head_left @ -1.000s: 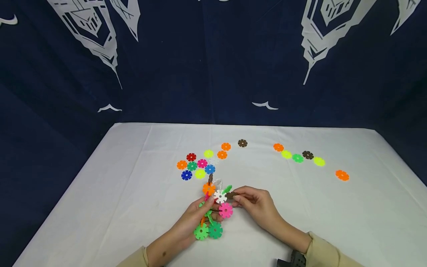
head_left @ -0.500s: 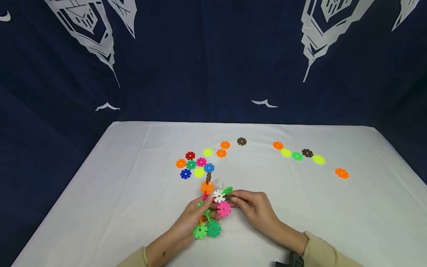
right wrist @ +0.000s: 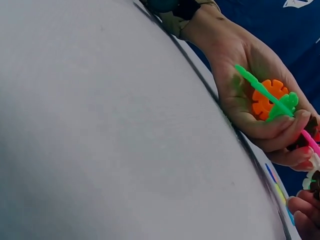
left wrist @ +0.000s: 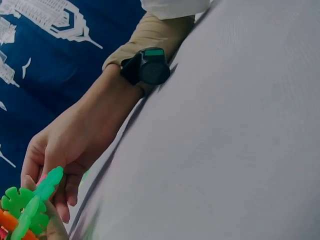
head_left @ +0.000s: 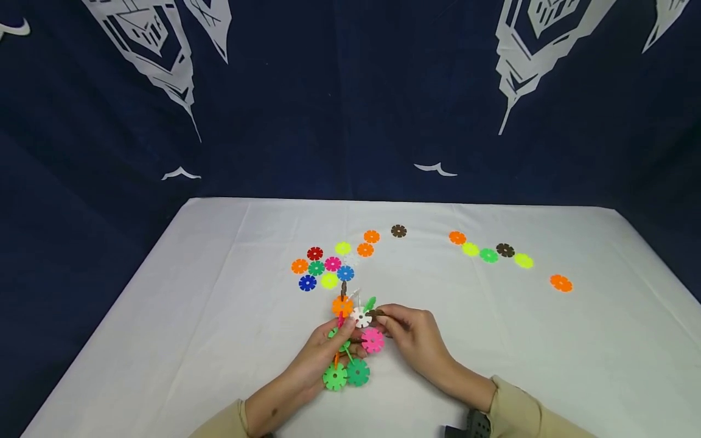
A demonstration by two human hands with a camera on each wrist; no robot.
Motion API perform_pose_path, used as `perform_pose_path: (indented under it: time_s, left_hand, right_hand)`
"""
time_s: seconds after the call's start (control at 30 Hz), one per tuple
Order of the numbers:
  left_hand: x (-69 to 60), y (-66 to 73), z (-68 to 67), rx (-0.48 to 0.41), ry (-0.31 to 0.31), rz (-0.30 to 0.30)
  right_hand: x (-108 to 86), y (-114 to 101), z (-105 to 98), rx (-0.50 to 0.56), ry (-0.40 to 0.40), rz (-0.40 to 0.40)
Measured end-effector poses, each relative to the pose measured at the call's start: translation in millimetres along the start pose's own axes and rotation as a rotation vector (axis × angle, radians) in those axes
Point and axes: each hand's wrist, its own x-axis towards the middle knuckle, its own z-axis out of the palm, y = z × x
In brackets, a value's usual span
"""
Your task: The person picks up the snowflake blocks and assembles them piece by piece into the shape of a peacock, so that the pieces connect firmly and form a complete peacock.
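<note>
Where notched discs [head_left: 376, 344] interlock, the cluster [head_left: 344, 346] looks irregular — multicoloured.

A multicoloured assembly of interlocked, notched plastic discs [head_left: 344, 346] is stretching from near to far; a tilted, dark-brown, notched plastic disc [head_left: 375, 312] is meeting the right edge of its white, flower-shaped disc [head_left: 361, 317].

Two grips [head_left: 416, 334], four yellow discs [head_left: 524, 261]

You've got tons of room right of your right hand [head_left: 418, 336], but beyond your left hand [head_left: 321, 348] a disc cluster [head_left: 332, 264] blocks you.
</note>
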Motion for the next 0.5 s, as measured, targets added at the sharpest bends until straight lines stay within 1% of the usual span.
perform_pose_path:
  time_s: [0.1,0.17,0.33,0.43,0.5]
  left_hand:
    - [0.9,0.0,1.2,-0.011,0.001,-0.006]
    - [1.2,0.4,1.3,-0.028,-0.018,-0.015]
    - [-0.3,3.8,-2.0,-0.069,-0.112,-0.056]
    - [-1.5,6.6,-4.0,-0.049,-0.174,-0.089]
    - [-2.7,8.1,-6.3,-0.030,-0.199,-0.110]
  right_hand:
    - [2.2,1,-4,-0.003,-0.013,-0.002]
    - [4.1,0,-8,0.000,-0.020,-0.014]
    - [11.6,-3,-19,0.050,-0.042,-0.025]
    - [15.7,-3,-24,0.064,-0.064,-0.038]
    - [18.1,-3,-26,0.065,-0.087,-0.058]
